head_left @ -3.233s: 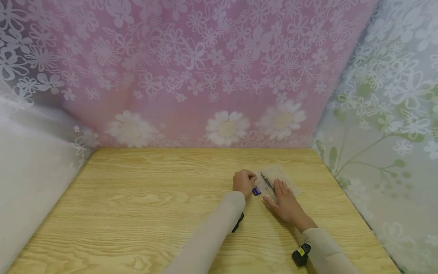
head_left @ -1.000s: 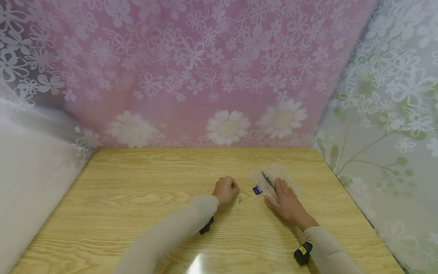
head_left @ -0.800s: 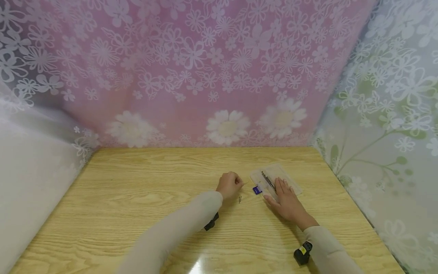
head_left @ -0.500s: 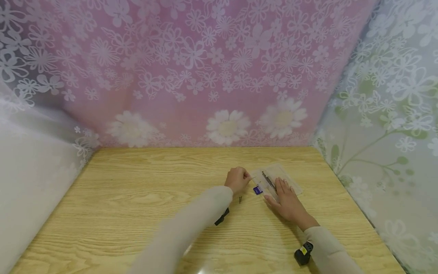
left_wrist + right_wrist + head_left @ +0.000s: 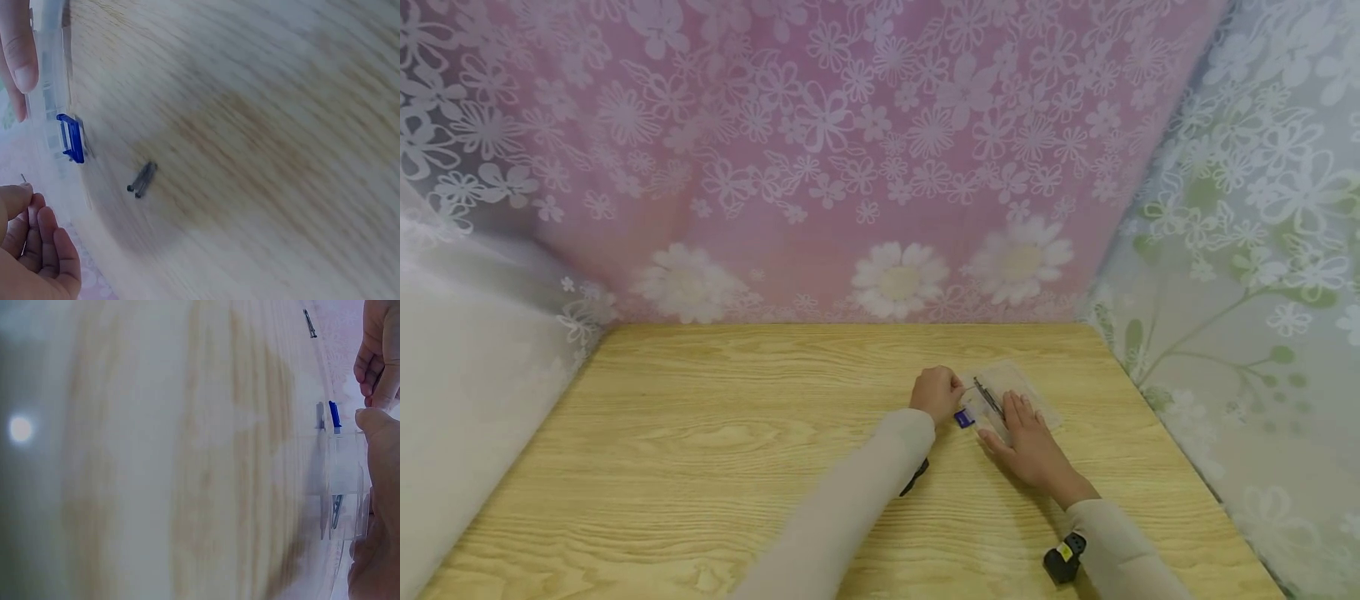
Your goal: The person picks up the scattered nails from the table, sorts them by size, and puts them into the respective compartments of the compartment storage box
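Note:
A clear plastic box with a blue latch lies with its lid open on the right half of the table. Several dark, slim nails lie together inside it. My left hand pinches a thin nail between thumb and fingertip, its tip over the box's left end. With straight fingers and spread thumb, my right hand rests on the box. On the wood near the latch lie a pair of dark nails; the left arm hides them in the head view.
The wood-grain table meets a pink flowered curtain at the back. A pale floral sheet borders its right edge. Black cameras are strapped at the wrists.
My left hand has picked up the thin nail from the table and carried it right to the box's left end. The right hand has stayed on the box.

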A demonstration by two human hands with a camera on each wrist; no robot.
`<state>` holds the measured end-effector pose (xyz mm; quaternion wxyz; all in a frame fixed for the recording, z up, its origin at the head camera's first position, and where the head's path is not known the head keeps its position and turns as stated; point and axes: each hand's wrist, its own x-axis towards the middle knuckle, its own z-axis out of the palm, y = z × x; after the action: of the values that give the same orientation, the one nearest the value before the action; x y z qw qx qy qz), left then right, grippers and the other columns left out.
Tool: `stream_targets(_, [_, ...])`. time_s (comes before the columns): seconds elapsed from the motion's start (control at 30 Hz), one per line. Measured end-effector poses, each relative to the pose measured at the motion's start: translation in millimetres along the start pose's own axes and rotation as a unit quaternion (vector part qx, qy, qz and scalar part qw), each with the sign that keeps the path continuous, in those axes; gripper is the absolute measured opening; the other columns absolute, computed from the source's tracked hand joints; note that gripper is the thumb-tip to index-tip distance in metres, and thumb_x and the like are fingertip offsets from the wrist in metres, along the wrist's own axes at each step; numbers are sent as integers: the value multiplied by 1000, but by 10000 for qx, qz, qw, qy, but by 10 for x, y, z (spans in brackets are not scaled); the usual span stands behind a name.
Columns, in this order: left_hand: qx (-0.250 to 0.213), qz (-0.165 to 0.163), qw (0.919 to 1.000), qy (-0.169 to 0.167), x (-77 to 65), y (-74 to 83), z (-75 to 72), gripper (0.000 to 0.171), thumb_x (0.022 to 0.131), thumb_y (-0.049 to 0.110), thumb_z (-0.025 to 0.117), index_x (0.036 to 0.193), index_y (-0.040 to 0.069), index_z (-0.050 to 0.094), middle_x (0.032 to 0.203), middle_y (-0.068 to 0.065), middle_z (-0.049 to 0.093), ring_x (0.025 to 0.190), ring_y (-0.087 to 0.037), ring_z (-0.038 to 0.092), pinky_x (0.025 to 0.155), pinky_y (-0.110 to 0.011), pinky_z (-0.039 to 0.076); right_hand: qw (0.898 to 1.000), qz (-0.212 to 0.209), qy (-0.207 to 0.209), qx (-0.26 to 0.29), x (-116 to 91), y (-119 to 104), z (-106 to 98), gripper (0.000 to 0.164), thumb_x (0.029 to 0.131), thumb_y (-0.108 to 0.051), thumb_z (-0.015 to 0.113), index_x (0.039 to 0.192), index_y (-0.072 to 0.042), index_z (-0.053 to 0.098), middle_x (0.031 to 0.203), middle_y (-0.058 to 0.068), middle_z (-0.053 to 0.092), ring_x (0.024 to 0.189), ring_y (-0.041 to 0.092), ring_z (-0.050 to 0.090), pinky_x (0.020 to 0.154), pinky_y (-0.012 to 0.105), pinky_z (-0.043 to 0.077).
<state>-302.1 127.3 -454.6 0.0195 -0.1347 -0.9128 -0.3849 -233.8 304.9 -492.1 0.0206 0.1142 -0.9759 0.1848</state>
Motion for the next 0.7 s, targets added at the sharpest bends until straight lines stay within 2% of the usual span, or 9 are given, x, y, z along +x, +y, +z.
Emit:
stream_targets(0.17, [-11, -238, 9997, 28, 5, 18, 85, 15, 89, 15, 69, 77, 9, 73, 69, 1, 67, 50, -5, 54, 51, -19, 45, 9998, -55, 167, 62, -2, -12, 7, 86, 97, -51, 46, 147, 12, 16, 153, 32, 17, 140, 50, 13, 109, 65, 13])
stream_targets(0.37, [62, -376, 9989, 284, -1, -21, 199, 14, 88, 14, 70, 75, 10, 74, 70, 1, 68, 50, -4, 54, 51, -20, 47, 9997, -83, 234, 76, -11, 11, 43, 86, 97, -50, 48, 147, 12, 16, 153, 32, 17, 139, 51, 14, 108, 65, 13])
stream_targets(0.7, [-85, -186, 9993, 328, -14, -33, 192, 10, 88, 14, 71, 80, 9, 75, 75, -1, 70, 57, -7, 60, 56, -21, 50, 10000, 43, 30, -48, -4, 3, 10, 88, 98, -54, 43, 148, 11, 14, 154, 31, 14, 141, 49, 10, 110, 64, 11])
